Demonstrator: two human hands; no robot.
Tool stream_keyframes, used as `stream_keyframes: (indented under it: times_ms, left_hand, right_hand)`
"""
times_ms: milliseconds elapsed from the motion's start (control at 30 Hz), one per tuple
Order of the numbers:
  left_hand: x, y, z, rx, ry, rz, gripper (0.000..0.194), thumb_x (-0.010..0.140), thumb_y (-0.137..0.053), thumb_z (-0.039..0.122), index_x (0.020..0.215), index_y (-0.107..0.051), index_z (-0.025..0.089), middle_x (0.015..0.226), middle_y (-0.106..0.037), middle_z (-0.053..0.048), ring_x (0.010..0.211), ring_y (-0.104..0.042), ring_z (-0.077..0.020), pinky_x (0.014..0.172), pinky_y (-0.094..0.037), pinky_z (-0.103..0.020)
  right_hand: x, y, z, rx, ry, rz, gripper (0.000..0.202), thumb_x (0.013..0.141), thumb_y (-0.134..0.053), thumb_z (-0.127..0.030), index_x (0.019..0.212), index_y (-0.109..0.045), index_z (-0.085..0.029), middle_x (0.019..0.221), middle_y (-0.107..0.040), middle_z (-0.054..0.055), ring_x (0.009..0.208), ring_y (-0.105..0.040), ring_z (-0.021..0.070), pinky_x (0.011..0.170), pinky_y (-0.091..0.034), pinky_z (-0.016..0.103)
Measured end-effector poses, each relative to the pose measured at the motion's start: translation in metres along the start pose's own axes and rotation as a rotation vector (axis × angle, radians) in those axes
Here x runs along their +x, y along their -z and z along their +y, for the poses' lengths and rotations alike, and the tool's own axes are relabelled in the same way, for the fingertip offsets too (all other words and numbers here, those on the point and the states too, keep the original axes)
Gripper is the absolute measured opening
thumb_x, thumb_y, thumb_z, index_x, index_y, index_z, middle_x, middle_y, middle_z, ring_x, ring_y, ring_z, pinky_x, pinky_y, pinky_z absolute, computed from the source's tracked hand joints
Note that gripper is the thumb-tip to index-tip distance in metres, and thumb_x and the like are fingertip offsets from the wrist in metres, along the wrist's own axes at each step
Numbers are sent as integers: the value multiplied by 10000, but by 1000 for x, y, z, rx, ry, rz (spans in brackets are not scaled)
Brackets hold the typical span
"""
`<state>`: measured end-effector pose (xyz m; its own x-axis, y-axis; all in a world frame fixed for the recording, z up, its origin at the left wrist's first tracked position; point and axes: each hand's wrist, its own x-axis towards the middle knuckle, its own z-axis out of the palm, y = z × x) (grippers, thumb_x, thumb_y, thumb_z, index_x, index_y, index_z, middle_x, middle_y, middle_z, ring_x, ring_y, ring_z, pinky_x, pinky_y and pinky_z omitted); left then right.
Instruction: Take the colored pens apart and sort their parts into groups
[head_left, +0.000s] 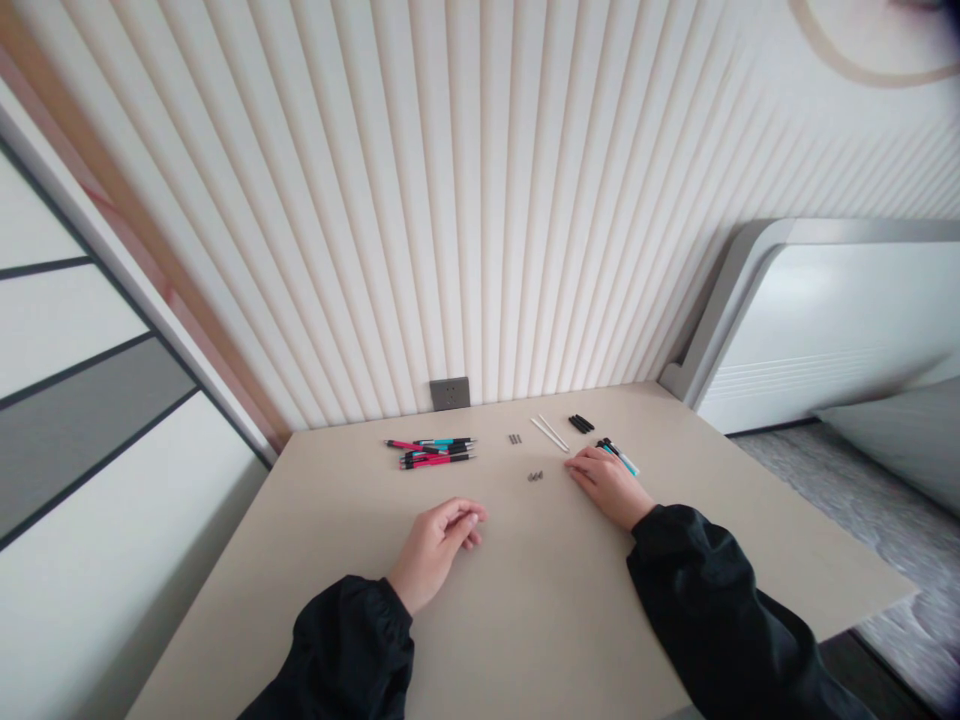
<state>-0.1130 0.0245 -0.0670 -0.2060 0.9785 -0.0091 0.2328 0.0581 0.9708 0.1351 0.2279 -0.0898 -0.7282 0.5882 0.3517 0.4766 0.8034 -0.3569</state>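
My left hand (439,545) rests low over the table's near middle, palm inward, with loosely bent fingers and nothing visible in them. Farther right, my right hand (609,487) lies palm down on the tabletop, fingers stretched to the left. Beside its fingertips are thin white sticks (550,433), which look like pen refills. Blue and black pen barrels (621,457) lie just behind this hand, partly covered by it. Small cone-shaped metal pieces (535,477) sit between the hands. Behind them are tiny springs (514,439), and short black grips (581,424) lie farther back.
Several red, blue and black pens (435,453) lie in a pile at the back left of the beige table (337,530). A ribbed wall with a dark socket (450,393) rises behind it. A bed headboard (832,310) stands to the right, a white cabinet (90,520) to the left.
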Motion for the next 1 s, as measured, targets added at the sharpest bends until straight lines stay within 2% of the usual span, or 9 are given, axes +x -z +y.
stream_keyframes:
  times_ms: [167, 300, 400, 533, 667, 867, 1000]
  left_hand:
    - [2, 2, -6, 28, -5, 1, 309, 847, -550, 417, 939, -657, 142, 816, -696, -66, 714, -637, -170, 709, -514, -294]
    - [3, 1, -12, 5, -16, -2, 284, 858, -536, 372, 1002, -626, 145, 935, -701, -83, 768, -648, -170, 763, -519, -311]
    - [3, -2, -14, -36, -10, -23, 318, 841, -558, 342, 1100, -576, 160, 1062, -684, -98, 816, -657, -172, 789, -527, -324]
    - [0, -6, -12, -13, -41, -60, 401, 818, -587, 300, 1198, -528, 186, 1040, -691, -86, 912, -653, -194, 857, -517, -344]
    - [-2, -7, -9, 67, -117, -96, 420, 824, -545, 230, 1241, -503, 208, 997, -672, -69, 861, -654, -179, 807, -533, -316]
    - [-1, -8, -12, 86, -139, -58, 448, 794, -580, 234, 1236, -505, 213, 897, -617, -31, 779, -631, -155, 737, -541, -284]
    - [-2, -8, -15, 28, -102, -104, 487, 801, -610, 266, 1267, -481, 209, 844, -611, -10, 730, -628, -149, 721, -545, -294]
  right_hand:
    - [-1, 4, -3, -3, -30, 21, 255, 917, -460, -304, 990, -690, -221, 899, -647, 58, 845, -611, 196, 804, -475, 331]
    - [0, 10, -21, 19, -1, 198, 245, 925, -458, -301, 1017, -669, -216, 892, -658, 68, 852, -608, 208, 812, -465, 355]
    - [1, 8, -48, 69, 145, 293, 223, 929, -463, -264, 1012, -664, -216, 867, -662, 75, 818, -600, 206, 784, -454, 360]
    - [1, -10, -92, 90, 456, 170, 196, 918, -505, -242, 1053, -647, -226, 857, -665, 62, 757, -586, 175, 725, -430, 334]
    - [3, -28, -119, 93, 586, 104, 171, 919, -516, -278, 1016, -645, -219, 846, -659, 52, 753, -569, 161, 716, -407, 318]
    - [7, -30, -120, 90, 577, 62, 174, 933, -489, -269, 982, -643, -206, 852, -656, 49, 760, -550, 158, 718, -398, 312]
    - [6, -29, -113, 84, 580, 59, 172, 937, -480, -252, 984, -640, -209, 848, -654, 43, 743, -541, 152, 702, -398, 306]
